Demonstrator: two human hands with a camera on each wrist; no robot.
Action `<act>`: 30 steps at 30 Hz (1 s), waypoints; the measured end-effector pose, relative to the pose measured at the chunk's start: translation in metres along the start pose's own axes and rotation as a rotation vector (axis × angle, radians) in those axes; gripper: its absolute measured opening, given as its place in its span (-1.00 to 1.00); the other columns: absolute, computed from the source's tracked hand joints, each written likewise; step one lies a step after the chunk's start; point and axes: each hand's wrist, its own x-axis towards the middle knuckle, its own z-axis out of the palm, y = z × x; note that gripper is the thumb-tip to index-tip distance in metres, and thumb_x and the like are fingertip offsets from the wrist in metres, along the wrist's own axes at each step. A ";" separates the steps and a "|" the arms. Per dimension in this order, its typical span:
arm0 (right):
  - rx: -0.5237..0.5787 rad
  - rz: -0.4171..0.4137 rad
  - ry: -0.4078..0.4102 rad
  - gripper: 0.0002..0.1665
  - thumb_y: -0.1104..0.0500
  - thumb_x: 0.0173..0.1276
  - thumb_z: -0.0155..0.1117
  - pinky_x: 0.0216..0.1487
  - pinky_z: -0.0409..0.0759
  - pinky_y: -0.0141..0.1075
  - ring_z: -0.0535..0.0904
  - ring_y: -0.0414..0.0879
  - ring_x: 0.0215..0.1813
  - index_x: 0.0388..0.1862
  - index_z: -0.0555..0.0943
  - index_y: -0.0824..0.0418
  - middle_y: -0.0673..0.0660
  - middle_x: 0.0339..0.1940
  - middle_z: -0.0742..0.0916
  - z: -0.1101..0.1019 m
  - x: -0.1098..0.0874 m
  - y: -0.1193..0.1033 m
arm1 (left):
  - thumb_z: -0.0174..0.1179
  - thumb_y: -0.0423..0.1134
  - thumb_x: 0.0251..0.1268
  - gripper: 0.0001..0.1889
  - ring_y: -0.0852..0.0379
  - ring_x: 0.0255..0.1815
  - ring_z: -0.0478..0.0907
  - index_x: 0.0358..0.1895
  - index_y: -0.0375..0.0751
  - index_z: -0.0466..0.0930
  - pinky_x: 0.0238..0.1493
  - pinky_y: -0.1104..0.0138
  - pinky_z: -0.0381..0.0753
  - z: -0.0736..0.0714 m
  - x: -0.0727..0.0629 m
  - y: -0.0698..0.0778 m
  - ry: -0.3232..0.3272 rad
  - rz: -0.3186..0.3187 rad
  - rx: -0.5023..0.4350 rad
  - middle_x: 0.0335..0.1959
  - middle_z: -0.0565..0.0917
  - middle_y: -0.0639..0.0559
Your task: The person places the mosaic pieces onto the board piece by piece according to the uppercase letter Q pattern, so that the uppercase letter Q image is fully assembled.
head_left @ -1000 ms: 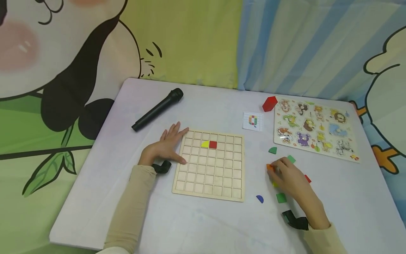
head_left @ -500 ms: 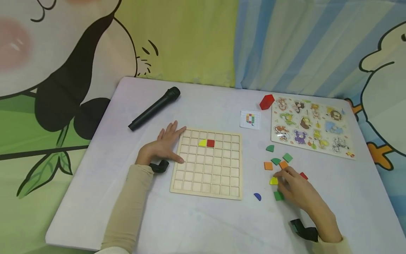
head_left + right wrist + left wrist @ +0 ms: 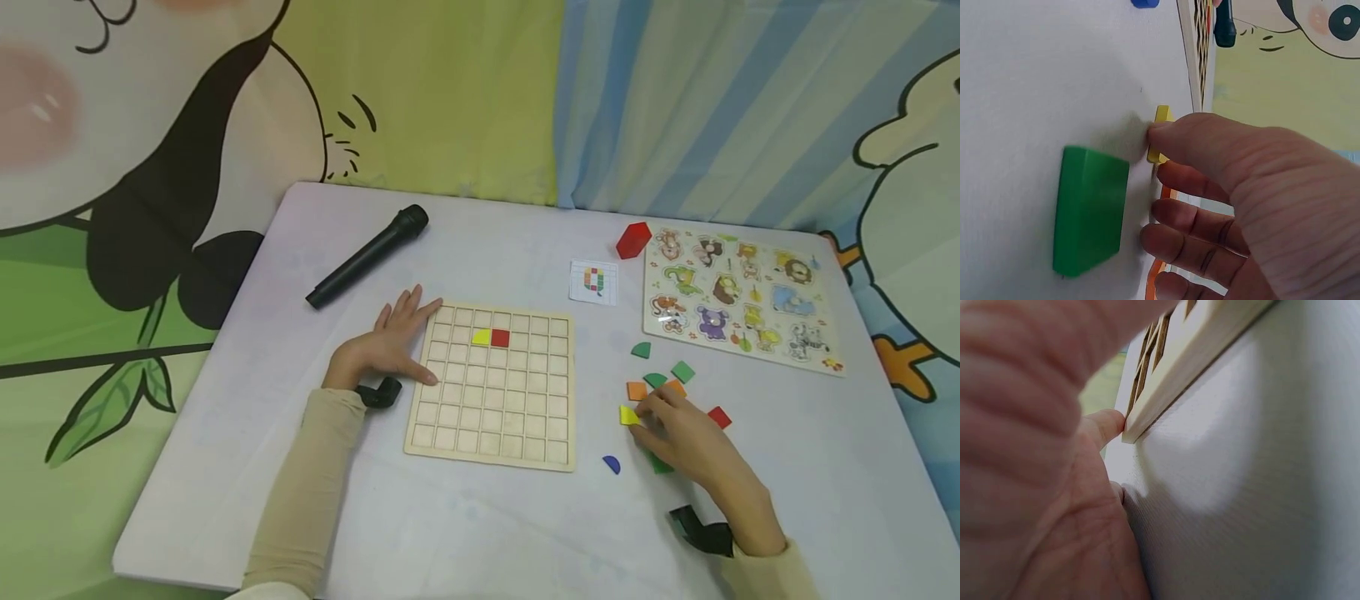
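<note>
My right hand (image 3: pixel 686 433) pinches a yellow flat tile (image 3: pixel 627 415) between thumb and fingers, low over the white table; part of the tile's outline is covered. In the right wrist view the thumb lies across the yellow tile (image 3: pixel 1162 114), near a green square tile (image 3: pixel 1091 212). My left hand (image 3: pixel 382 346) is spread at the left edge of a wooden grid board (image 3: pixel 487 400), with its thumb on the frame and a fingertip at the upper corner. A yellow quarter-round tile (image 3: pixel 482 337) and a red square tile (image 3: pixel 500 338) sit side by side in the board.
Green tiles (image 3: pixel 682 371), orange tiles (image 3: pixel 637 391), a red tile (image 3: pixel 719 417) and a blue half-round tile (image 3: pixel 612 464) lie around the right hand. Behind are a pattern card (image 3: pixel 593 282), a red block (image 3: pixel 633 240), an animal puzzle (image 3: pixel 742 300) and a black microphone (image 3: pixel 367 257).
My right hand has gone from an orange tile to the yellow tile, taken hold of it and shifted it slightly left. The left hand has stayed at the board.
</note>
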 end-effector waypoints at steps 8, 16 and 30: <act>0.002 0.005 -0.029 -0.56 0.11 0.15 0.49 -0.19 0.65 -0.10 0.51 -0.08 -0.24 0.02 0.64 0.15 0.09 -0.15 0.63 0.001 0.006 -0.007 | 0.55 0.13 -0.22 0.36 -0.09 0.57 -0.65 0.60 0.00 -0.27 0.51 -0.03 -0.60 0.000 0.001 0.000 0.003 0.011 -0.008 0.57 -0.55 -0.12; 0.002 -0.027 -0.035 -0.58 0.11 0.14 0.48 -0.17 0.65 -0.10 0.49 -0.09 -0.25 0.00 0.65 0.17 0.08 -0.17 0.65 0.001 0.012 -0.008 | 0.55 0.17 -0.23 0.38 -0.07 0.57 -0.67 0.60 0.03 -0.30 0.50 -0.02 -0.62 0.000 0.001 -0.002 -0.001 0.008 -0.003 0.57 -0.57 -0.10; -0.040 -0.095 0.014 -0.61 0.13 0.17 0.45 -0.33 0.53 -0.28 0.44 -0.12 -0.36 -0.03 0.64 0.22 0.03 -0.34 0.56 -0.008 0.034 -0.021 | 0.56 0.20 -0.28 0.40 0.00 0.56 -0.70 0.60 0.08 -0.30 0.50 0.01 -0.63 0.003 0.005 -0.009 0.004 -0.005 -0.025 0.57 -0.59 -0.03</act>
